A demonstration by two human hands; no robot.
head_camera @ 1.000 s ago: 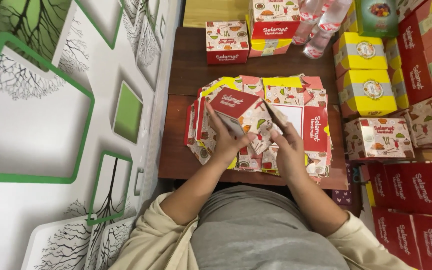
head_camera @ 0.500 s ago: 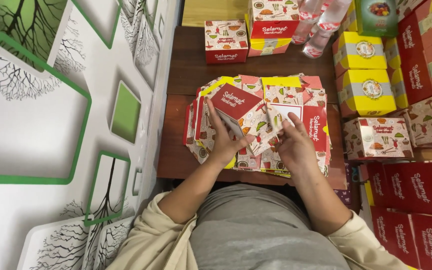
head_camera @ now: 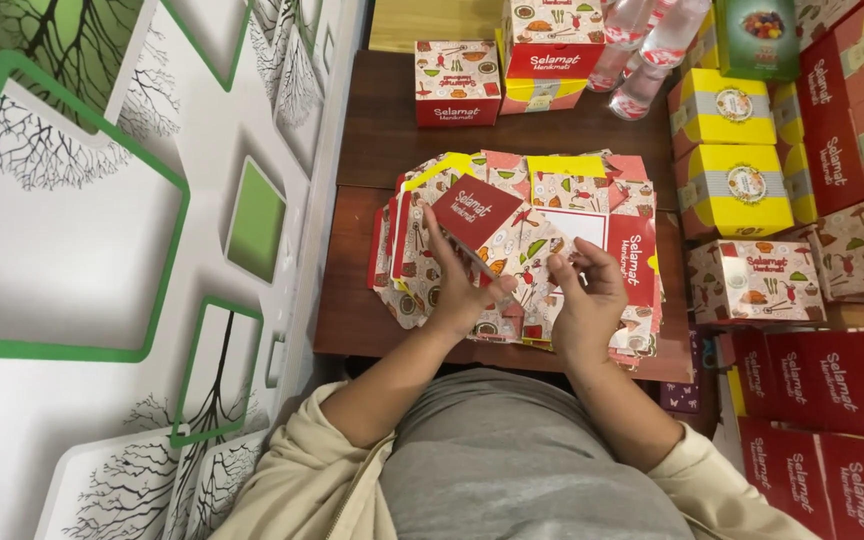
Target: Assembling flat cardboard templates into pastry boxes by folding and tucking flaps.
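Observation:
A stack of flat, unfolded cardboard box blanks (head_camera: 602, 190), red and cream with food drawings, lies on the dark wooden table (head_camera: 372, 130). The top blank (head_camera: 512, 235) is partly raised and bent. My left hand (head_camera: 457, 285) grips its left side, where a red flap (head_camera: 477, 208) tilts upward. On the blank's right part my right hand (head_camera: 587, 295) pinches a fold with its fingertips. Both hands are over the near half of the stack.
Two folded boxes (head_camera: 457, 85) (head_camera: 552, 50) stand at the table's far end beside clear plastic bottles (head_camera: 652, 55). Yellow boxes (head_camera: 737, 150), a patterned box (head_camera: 757, 280) and stacked red boxes (head_camera: 832, 400) fill the right side. A white wall with green frames (head_camera: 102, 250) lies along the left.
The right hand has drawn back toward me from the middle of the blank to its near right part. The red flap in the left hand stays raised.

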